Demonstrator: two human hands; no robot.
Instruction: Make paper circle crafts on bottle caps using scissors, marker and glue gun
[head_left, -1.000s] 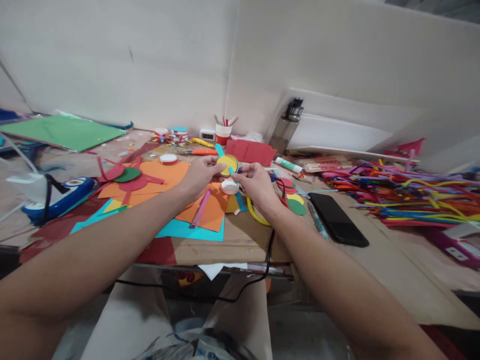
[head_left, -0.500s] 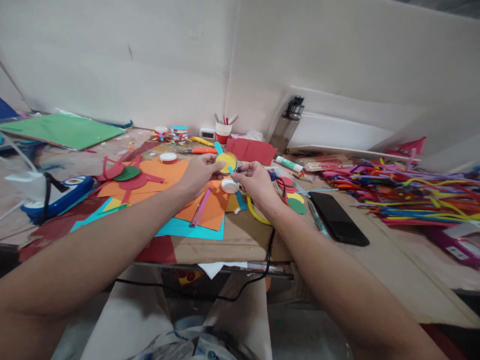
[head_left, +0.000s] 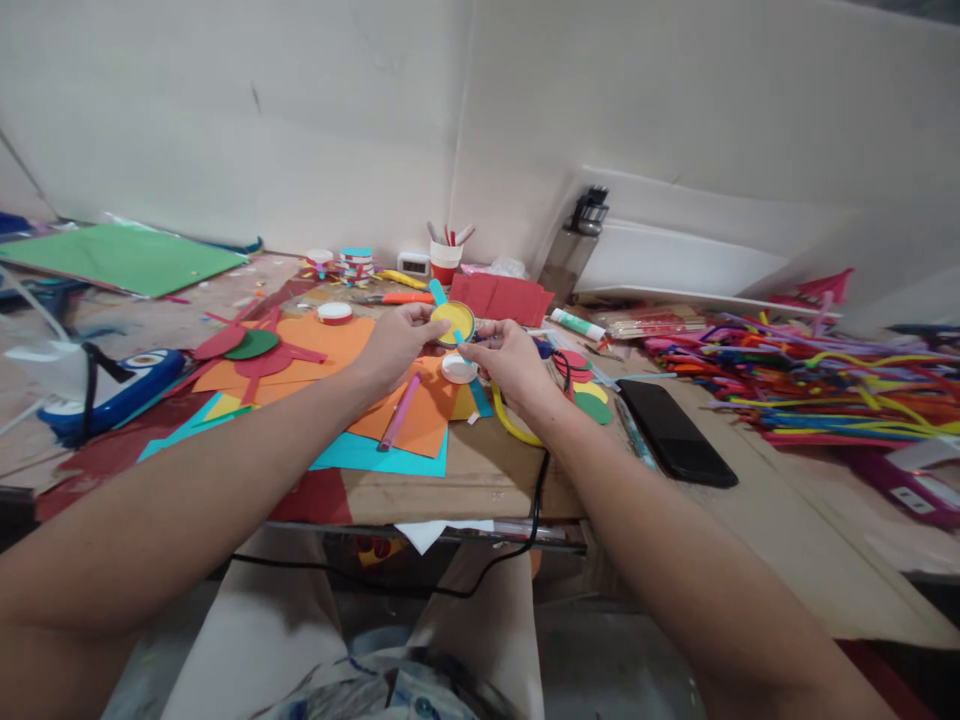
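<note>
A round yellow disc [head_left: 448, 322] with a raised rim is held up over the middle of the table. Across it runs a narrow light-blue paper strip [head_left: 437, 291], its upper end sticking out past the rim. My left hand [head_left: 401, 345] pinches the disc's left side, thumb on the yellow face. At the lower right, my right hand [head_left: 514, 362] is closed, with thumb and finger at the strip's lower end near the rim. Just below the disc sits a white round lid [head_left: 459, 371]; a purple tube [head_left: 400, 412] lies on orange paper [head_left: 425, 425] under my left wrist.
Red and green paper shapes [head_left: 259, 352] lie at left, near a blue-and-white device [head_left: 112, 400]. To the right are paper circles [head_left: 592, 405], a black phone [head_left: 675, 432] and heaped pipe cleaners [head_left: 787, 375]. A cup of pens [head_left: 446, 260] and a bottle [head_left: 574, 245] stand behind.
</note>
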